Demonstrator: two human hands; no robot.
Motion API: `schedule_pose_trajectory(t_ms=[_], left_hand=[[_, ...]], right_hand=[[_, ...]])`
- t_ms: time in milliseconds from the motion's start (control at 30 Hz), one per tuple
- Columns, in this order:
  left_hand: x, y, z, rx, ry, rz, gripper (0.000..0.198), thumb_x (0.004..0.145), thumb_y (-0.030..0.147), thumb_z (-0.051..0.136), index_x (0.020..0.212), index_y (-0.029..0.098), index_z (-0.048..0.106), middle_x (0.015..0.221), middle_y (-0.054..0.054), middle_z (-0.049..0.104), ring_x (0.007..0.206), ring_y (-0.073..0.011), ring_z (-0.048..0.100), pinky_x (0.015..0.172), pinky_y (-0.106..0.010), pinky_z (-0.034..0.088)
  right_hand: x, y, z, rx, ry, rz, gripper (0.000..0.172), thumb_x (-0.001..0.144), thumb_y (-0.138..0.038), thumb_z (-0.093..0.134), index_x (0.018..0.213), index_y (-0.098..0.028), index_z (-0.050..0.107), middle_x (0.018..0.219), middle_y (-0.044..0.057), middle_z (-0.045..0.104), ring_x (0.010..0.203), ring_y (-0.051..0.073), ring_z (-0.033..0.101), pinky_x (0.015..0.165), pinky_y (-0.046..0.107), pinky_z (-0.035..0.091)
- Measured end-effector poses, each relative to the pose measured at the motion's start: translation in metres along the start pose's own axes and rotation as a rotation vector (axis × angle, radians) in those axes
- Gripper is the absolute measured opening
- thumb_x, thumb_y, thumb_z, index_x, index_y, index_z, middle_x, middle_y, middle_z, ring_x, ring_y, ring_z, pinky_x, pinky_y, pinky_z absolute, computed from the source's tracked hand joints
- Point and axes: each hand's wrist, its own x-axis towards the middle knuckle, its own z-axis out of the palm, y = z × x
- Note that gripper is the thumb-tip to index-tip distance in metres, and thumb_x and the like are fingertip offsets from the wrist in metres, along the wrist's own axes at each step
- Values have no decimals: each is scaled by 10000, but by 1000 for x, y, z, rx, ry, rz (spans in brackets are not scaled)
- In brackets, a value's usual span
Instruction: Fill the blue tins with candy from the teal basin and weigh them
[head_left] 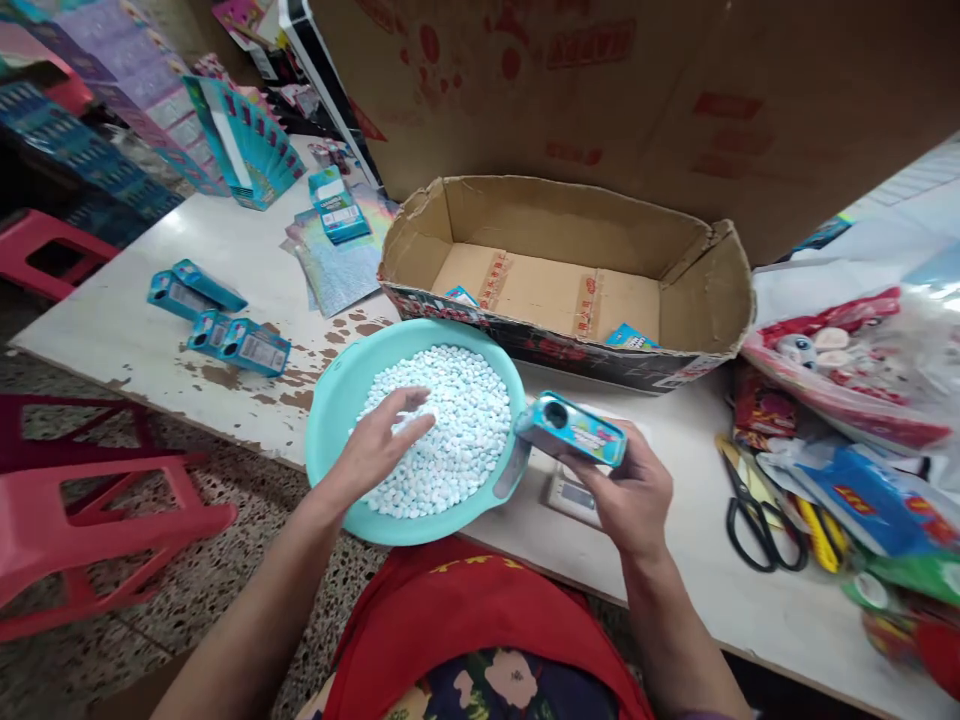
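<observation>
My left hand (386, 440) hovers over or rests among small white and pale blue pellets (457, 420), its thumb and forefinger apart. They fill much of a mint green basin (330, 400) at the table's front edge. In my right hand (637, 490) is a small blue printed carton (581, 430), tilted, with a dark round spot on its near end. The carton is by the basin's right rim. Below it, partly covered by my hand, sits a small white device with a display (574, 495), perhaps a scale.
A shallow open cardboard box (555, 265) stands behind the basin, with blue cartons inside. More blue cartons (240, 340) lie at left. Black scissors (761, 520), a yellow cutter (823, 535) and plastic bags (847, 380) crowd the right. A pink stool (97, 510) stands at left.
</observation>
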Motion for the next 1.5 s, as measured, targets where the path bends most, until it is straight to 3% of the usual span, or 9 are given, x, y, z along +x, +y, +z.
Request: schedule_pose_trajectory(t_ms=[133, 300, 400, 500, 633, 733, 1133, 1367, 1500], left_hand=[[-12, -32, 10, 477, -149, 109, 479, 900, 550, 480, 1227, 216, 585, 1309, -119, 557, 1253, -326, 466, 1065, -504, 355], [-15, -40, 28, 721, -203, 161, 521, 940, 558, 390, 1289, 217, 571, 1379, -135, 493, 1266, -358, 439, 1021, -514, 388], [-12, -40, 29, 754, -193, 190, 537, 945, 566, 372, 1277, 197, 574, 1349, -140, 503, 1245, -350, 454, 1027, -497, 390], [-11, -42, 29, 793, -168, 215, 542, 951, 564, 351, 1278, 190, 569, 1356, -141, 494, 1240, -351, 456, 1019, -498, 402], [-14, -44, 31, 831, -164, 243, 540, 956, 554, 342, 1282, 184, 563, 1362, -153, 489, 1255, -358, 450, 1009, -498, 412], [-15, -43, 32, 854, -164, 246, 529, 956, 548, 349, 1277, 190, 569, 1360, -154, 492, 1245, -359, 461, 1000, -491, 417], [-14, -34, 34, 965, -162, 258, 503, 960, 513, 338, 1242, 179, 588, 1227, -148, 573, 1072, -350, 531, 849, -464, 458], [-14, -35, 34, 891, -138, 276, 438, 957, 497, 361, 1177, 224, 623, 1173, -139, 600, 1049, -338, 542, 839, -442, 455], [-13, -33, 33, 794, -83, 288, 348, 957, 416, 383, 1091, 235, 647, 1110, -116, 622, 1036, -321, 562, 880, -444, 442]], right_hand=[[-17, 40, -40, -131, 221, 153, 350, 710, -362, 804, 966, -180, 649, 849, 6, 622, 763, 167, 586, 702, 302, 492], [-43, 76, -57, -201, 275, 277, 335, 728, -398, 774, 921, -165, 631, 835, 5, 604, 770, 163, 583, 742, 324, 498], [-53, 83, -61, -145, 261, 270, 510, 694, -410, 801, 1101, -180, 597, 1040, 67, 641, 961, 211, 620, 873, 384, 505], [-58, 84, -69, -62, 274, 219, 741, 699, -527, 768, 1298, -195, 484, 1297, 148, 560, 1215, 275, 548, 1008, 467, 451], [-60, 86, -84, -40, 494, 284, 537, 862, -583, 552, 1214, -178, 540, 1207, 143, 605, 1088, 249, 628, 910, 463, 515], [-63, 87, -90, -59, 606, 382, 444, 891, -551, 520, 1116, -174, 586, 1087, 104, 648, 968, 210, 666, 847, 421, 541], [-65, 85, -87, -26, 602, 410, 350, 781, -436, 721, 989, -162, 658, 945, 65, 697, 881, 182, 677, 850, 391, 546], [-68, 90, -90, -45, 570, 420, 374, 822, -488, 649, 998, -158, 644, 940, 76, 690, 881, 195, 675, 867, 430, 542], [-70, 93, -85, -48, 375, 307, 583, 729, -549, 702, 1160, -176, 577, 1140, 122, 641, 1062, 249, 630, 891, 434, 521]])
